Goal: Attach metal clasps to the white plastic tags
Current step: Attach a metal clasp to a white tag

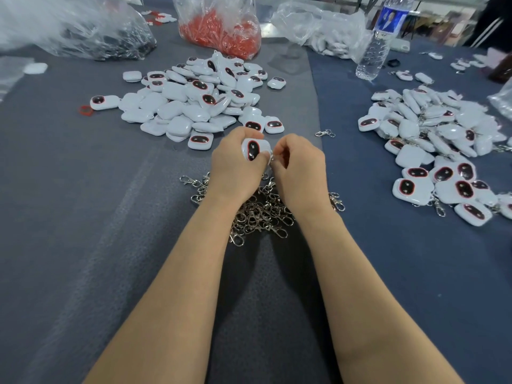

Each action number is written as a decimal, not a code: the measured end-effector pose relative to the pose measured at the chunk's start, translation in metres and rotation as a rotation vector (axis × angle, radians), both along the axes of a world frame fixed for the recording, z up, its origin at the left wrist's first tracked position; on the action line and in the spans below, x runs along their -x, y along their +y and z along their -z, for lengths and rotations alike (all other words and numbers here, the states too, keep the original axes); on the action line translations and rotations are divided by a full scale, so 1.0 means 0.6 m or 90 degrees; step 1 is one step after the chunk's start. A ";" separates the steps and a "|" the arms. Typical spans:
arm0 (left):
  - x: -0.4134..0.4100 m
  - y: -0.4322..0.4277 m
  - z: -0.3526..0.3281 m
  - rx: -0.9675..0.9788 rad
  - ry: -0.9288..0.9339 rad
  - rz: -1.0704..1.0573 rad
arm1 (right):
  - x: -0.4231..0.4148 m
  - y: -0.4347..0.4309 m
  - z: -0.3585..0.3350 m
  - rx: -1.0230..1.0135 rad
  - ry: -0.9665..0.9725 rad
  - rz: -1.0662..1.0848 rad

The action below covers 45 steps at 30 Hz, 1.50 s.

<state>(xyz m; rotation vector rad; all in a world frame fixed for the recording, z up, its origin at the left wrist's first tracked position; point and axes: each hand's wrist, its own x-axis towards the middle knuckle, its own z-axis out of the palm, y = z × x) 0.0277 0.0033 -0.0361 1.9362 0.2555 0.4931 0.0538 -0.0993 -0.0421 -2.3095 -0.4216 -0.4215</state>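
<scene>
My left hand grips a white plastic tag with a dark, red-rimmed oval face, held upright above the table. My right hand is curled beside it and pinches a small metal clasp at the tag's right edge; most of the clasp is hidden by my fingers. Under my wrists lies a heap of loose metal clasps. Beyond my hands sits a pile of white tags without clasps. A second pile of tags with clasps on them lies to the right.
One loose clasp lies on the grey cloth right of my hands. At the back stand a bag of red parts, clear plastic bags and a water bottle. A red ring lies at the left.
</scene>
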 end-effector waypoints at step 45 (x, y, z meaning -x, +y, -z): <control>0.002 -0.005 -0.016 0.269 -0.054 -0.007 | 0.006 -0.002 -0.003 -0.235 0.079 -0.114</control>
